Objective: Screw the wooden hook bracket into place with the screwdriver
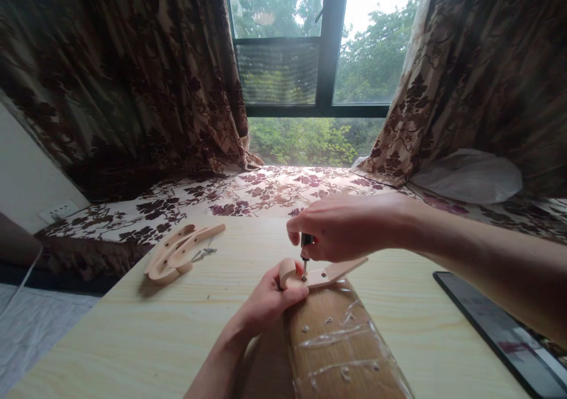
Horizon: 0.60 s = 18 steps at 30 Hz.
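Observation:
A curved light-wood hook piece (321, 277) lies across the far end of a brown wooden block (341, 340) wrapped in clear tape. My left hand (270, 295) grips the hook piece at its curled left end, thumb in front. From above, my right hand (321, 227) is closed round a black-handled screwdriver (305, 251), which stands upright with its tip at a hole in the piece. A second dark hole shows farther right along the piece.
More curved wooden pieces (177, 251) lie on the pale table (177, 334) at the left, with several screws (204, 254) beside them. A dark-framed tablet (500, 334) lies at the right edge. Behind are a floral-covered ledge (283, 189) and curtains.

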Each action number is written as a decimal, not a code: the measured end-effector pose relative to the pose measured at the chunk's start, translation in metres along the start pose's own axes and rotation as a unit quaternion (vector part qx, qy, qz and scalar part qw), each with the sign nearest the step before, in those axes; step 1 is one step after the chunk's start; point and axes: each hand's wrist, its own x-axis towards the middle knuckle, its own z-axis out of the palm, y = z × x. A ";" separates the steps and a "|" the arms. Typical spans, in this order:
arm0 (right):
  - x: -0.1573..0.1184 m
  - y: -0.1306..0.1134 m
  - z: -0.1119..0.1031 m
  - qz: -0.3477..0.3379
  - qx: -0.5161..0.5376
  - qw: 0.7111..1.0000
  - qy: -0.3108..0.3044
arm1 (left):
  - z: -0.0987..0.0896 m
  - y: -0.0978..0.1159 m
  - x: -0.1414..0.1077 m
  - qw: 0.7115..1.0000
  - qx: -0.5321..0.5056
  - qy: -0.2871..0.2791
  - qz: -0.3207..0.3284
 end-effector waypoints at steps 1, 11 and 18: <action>-0.001 -0.001 -0.001 -0.006 -0.005 1.000 -0.001 | 0.000 -0.001 0.000 1.000 0.001 0.000 0.000; -0.003 0.003 0.011 -0.007 0.030 1.000 0.000 | -0.001 0.001 0.000 1.000 0.001 -0.004 -0.007; -0.003 0.003 0.002 -0.018 0.006 1.000 0.010 | -0.002 -0.001 0.001 1.000 0.005 -0.004 -0.003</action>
